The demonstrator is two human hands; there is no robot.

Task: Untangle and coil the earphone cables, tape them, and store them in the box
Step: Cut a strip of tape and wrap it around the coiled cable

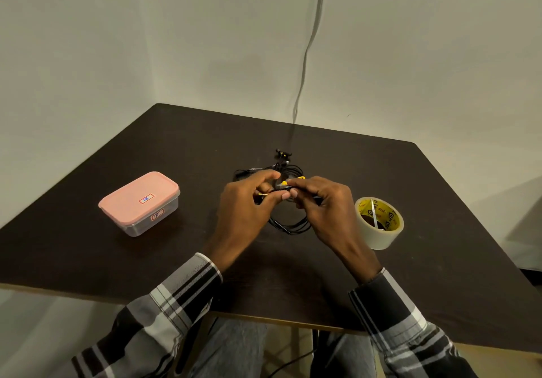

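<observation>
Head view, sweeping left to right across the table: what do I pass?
Box with pink lid → left hand → right hand, both pinching the tangled earphone cables → tape roll.

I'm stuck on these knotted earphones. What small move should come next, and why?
Probably draw the yellow-tipped end pinched by the right hand away from the left hand: the black earphone cables lie in tangled loops, while the tape roll is untouched and the pink-lidded box is closed.

sleeves (181,295): plaid, black/grey/white, buttoned cuffs | trousers (231,345): grey-blue denim
</observation>
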